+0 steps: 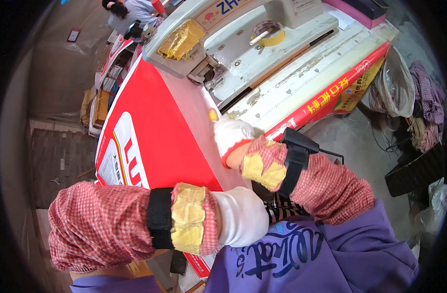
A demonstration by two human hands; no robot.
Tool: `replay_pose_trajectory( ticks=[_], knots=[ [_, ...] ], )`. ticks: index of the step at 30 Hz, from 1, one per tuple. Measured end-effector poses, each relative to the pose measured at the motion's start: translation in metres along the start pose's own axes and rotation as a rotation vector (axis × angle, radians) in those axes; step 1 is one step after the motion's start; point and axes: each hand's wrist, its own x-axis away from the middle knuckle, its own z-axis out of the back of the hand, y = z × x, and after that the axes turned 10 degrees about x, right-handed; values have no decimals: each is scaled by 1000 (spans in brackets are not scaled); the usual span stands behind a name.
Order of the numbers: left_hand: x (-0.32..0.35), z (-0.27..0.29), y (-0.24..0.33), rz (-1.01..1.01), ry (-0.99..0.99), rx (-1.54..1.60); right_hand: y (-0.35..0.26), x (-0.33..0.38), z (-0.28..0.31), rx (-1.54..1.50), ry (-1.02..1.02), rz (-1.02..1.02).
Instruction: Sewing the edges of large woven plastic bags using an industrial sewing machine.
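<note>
Centre of frame: red sheet (160,132) spread flat over the table, running under the machine (243,53) at upper centre. Right hand (232,134), white-gloved, presses its far edge to steady it; left hand (243,217) closes on the near edge, lower centre. Tape roll (268,33) rests on the machine.

White gloves covered the left hand (240,217) and right hand (232,134); red-checked sleeves (94,224) (patched with yellow tape) met a plain red sheet (160,132) beside a pale grey-green machine (243,44)
</note>
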Motion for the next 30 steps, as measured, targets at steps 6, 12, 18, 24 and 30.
replay_pose_trajectory(
  ticks=[6, 12, 18, 24, 30],
  knots=[
    [-3, 37, -45, -93, -220, -78, -6, -10, -12, -46, 134, -67],
    [65, 101, -26, 683, -344, -236, -9, -39, -36, 20, 310, 15],
    [92, 39, 29, 351, -405, -89, -11, -24, -11, 206, 267, 67],
    [28, -12, 29, 8, 98, 82, -28, -69, -62, 366, 396, -346],
    [8, 82, -40, 508, -279, -10, -20, -61, -32, 342, 196, -27]
  ],
)
